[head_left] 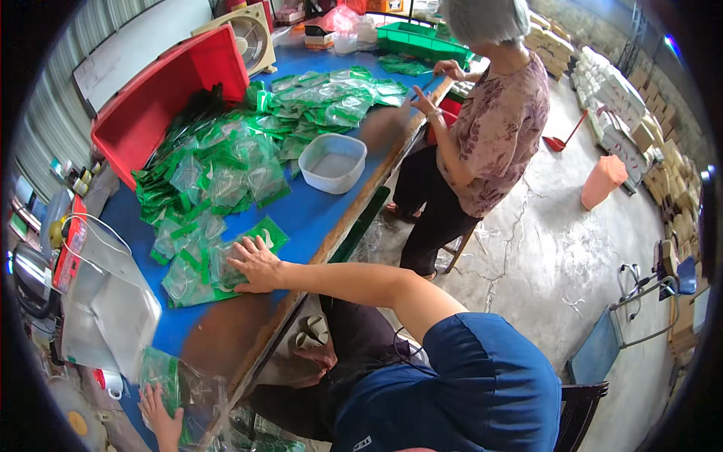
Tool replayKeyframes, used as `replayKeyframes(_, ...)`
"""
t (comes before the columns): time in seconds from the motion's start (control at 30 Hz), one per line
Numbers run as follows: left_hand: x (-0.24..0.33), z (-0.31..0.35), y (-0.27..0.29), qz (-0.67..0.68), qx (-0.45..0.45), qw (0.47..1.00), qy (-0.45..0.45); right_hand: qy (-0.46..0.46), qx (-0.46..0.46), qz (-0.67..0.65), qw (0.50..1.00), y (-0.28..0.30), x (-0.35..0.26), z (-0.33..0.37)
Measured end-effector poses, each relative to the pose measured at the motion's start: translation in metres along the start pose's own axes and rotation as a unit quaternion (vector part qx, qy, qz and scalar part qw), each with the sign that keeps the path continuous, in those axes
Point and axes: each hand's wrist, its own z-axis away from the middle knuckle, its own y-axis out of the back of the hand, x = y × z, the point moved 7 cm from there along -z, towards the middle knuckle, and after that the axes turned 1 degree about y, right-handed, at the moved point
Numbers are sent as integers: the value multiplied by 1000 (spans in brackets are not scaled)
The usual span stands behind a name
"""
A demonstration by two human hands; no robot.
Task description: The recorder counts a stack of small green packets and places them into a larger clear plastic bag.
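A workshop, shown by green plastic packets [241,169] heaped on a long tabletop [312,215], corrugated wall [49,124] left, cracked concrete floor [527,271] right, stacked goods [611,94] far right.

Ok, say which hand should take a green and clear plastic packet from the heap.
Probably the right hand: it rests on packets adjoining the heap; the left hand lies farther away.

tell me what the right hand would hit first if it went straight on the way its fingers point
The right hand would probably meet more of the green-edged clear packets just ahead of it, though their height is hard to judge from this view.
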Motion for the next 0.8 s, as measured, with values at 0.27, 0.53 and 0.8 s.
replayKeyframes(0.27, 143, 69, -68, 680, 113, 708, 152, 71, 67, 2, 995, 20, -54, 43)
replayKeyframes(0.53, 270, 41, -104, 914, 67, 355, 182, 211, -20, -103, 972, 31, -136, 104)
replayKeyframes(0.8, 239, 56, -120, 934, 77, 285, 201, 142, 41, 40, 988, 32, -54, 53)
